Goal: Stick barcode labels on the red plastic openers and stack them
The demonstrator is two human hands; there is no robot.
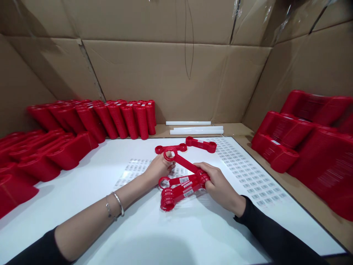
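My right hand [220,186] is closed round the ring ends of several fanned-out red plastic bars [179,193], some bearing white barcode labels. The topmost red bar [186,163] splays away from the others towards my left hand [160,167], and no label shows on it. My left fingers are curled in behind that bar's ring end; what they pinch, if anything, is hidden. Under the hands lies a sheet of barcode labels [135,164]. Just beyond them rest a short stack of red bars [201,144] and a smaller stack [180,147].
Stacked red bars [116,119] line the back left, with more stacks [63,151] on the left. Other red stacks [284,136] stand at right. White rolls [197,130] lie by the cardboard wall [160,73]. A second label sheet [248,175] covers the white table's right side.
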